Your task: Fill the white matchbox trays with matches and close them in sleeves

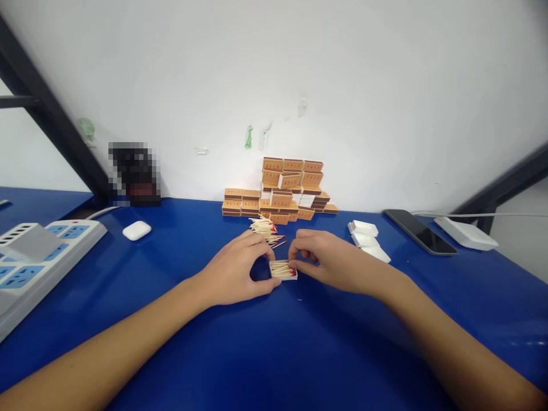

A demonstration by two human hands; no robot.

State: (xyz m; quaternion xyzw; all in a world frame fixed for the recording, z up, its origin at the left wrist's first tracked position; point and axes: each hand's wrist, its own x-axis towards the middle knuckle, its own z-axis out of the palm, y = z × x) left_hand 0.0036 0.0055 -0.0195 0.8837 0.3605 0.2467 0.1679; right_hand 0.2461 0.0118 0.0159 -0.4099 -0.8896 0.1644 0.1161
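Note:
A small open matchbox tray [289, 278] lies on the blue table, filled with red-tipped matches [281, 268]. My left hand [237, 268] grips the tray at its left end, thumb at the near side and fingers at the far side. My right hand [327, 258] is pinched closed over the tray's right end, its fingertips touching the match heads. Whatever sits between those fingertips is hidden. Just beyond the tray is a loose pile of matches [264, 227], heads mostly pointing right.
Matchboxes [293, 165] are stacked against the wall. White empty-looking trays [365, 229] lie to the right, near a phone [419, 231] and a white flat device [466, 234]. On the left are a white earbud case [137, 230] and a power strip [83, 234].

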